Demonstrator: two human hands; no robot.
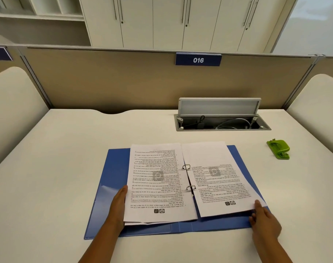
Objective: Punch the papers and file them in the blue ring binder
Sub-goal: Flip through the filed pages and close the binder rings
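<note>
The blue ring binder (112, 175) lies open flat on the desk in front of me. Printed papers sit on its two metal rings (188, 177): a left stack (158, 183) and a right stack (218, 179). My left hand (118, 205) lies flat along the left stack's outer edge, fingers straight. My right hand (264, 219) pinches the near right corner of the right stack, thumb on top and fingers under the slightly lifted sheets. A green hole punch (279, 149) stands apart on the desk to the right.
A cable box (220, 122) with its lid raised is set into the white desk (57, 158) behind the binder. A beige partition with a "016" plate (198, 59) closes the back. Rounded side panels stand at left and right.
</note>
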